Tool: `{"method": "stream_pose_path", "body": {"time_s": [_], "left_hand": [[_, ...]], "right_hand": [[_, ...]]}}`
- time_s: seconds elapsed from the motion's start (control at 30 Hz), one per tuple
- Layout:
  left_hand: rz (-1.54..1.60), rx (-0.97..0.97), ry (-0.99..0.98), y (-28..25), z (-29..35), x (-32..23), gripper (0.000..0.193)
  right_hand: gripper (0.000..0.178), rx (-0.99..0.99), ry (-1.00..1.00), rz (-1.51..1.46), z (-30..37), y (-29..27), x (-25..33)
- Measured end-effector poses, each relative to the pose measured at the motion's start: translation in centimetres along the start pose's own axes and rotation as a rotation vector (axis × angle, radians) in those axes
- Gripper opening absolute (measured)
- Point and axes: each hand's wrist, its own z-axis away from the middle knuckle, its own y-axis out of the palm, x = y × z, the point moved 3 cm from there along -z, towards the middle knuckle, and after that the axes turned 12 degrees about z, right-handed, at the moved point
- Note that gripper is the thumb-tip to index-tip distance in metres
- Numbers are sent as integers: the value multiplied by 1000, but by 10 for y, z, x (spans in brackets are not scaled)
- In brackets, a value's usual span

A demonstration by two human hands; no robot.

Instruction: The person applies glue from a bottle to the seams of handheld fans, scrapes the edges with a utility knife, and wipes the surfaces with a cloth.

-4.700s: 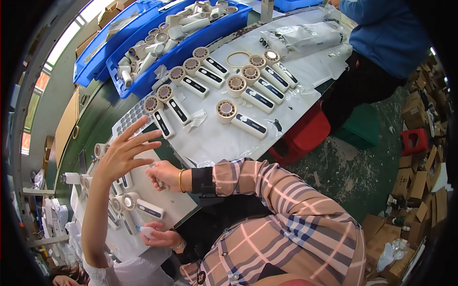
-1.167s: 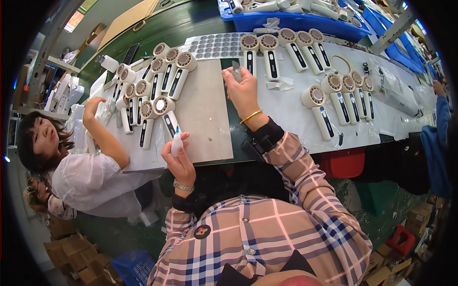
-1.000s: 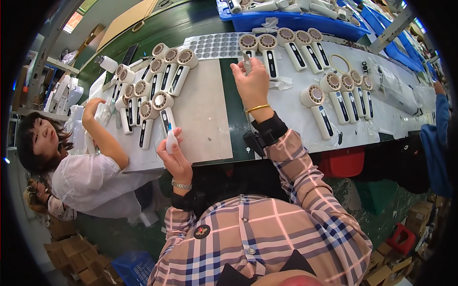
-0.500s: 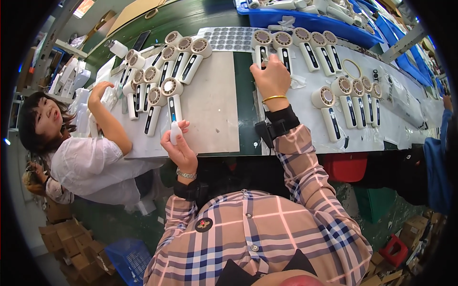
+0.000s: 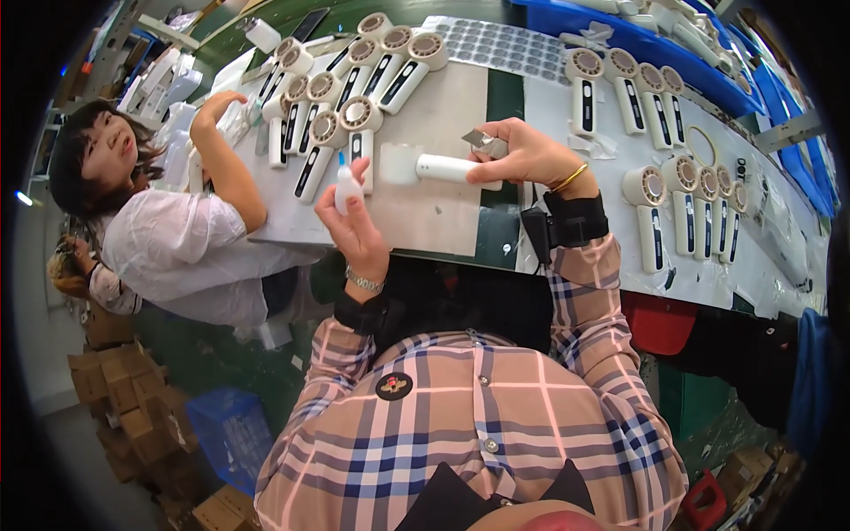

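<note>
My left hand (image 5: pixel 361 234) is closed around a small white squeeze bottle (image 5: pixel 348 195), whose thin blue tip points up. My right hand (image 5: pixel 536 155) grips a white handheld fan (image 5: pixel 443 168) by its handle. That fan lies sideways over the board, with its round head, slightly blurred, toward the left hand. Between the thumb and fingers of the same hand a small flat metallic piece (image 5: pixel 483 142) sticks out; its exact kind is unclear. Just past the bottle stands a cluster of fans (image 5: pixel 360 115) with round grilles and dark panels on their handles.
More fans (image 5: pixel 652 190) lie in groups on the right side of the table. A sheet of round grey stickers (image 5: pixel 500 46) and a blue bin (image 5: pixel 611 35) of white parts are at the back. A co-worker (image 5: pixel 181 221) sits at the left, one arm on the table.
My right hand has come back from the far row with a fan and turned it sideways over the board. My left hand still holds the bottle. The view has shifted.
</note>
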Motion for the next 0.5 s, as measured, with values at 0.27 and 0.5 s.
{"method": "stream_pose_path", "body": {"time_s": [0.27, 0.5], "left_hand": [[79, 109, -210, 26, 3, 5, 28], [83, 67, -279, 41, 5, 5, 28]], "right_hand": [[57, 144, 44, 164, -3, 3, -6], [54, -14, 30, 332, -4, -4, -26]]}}
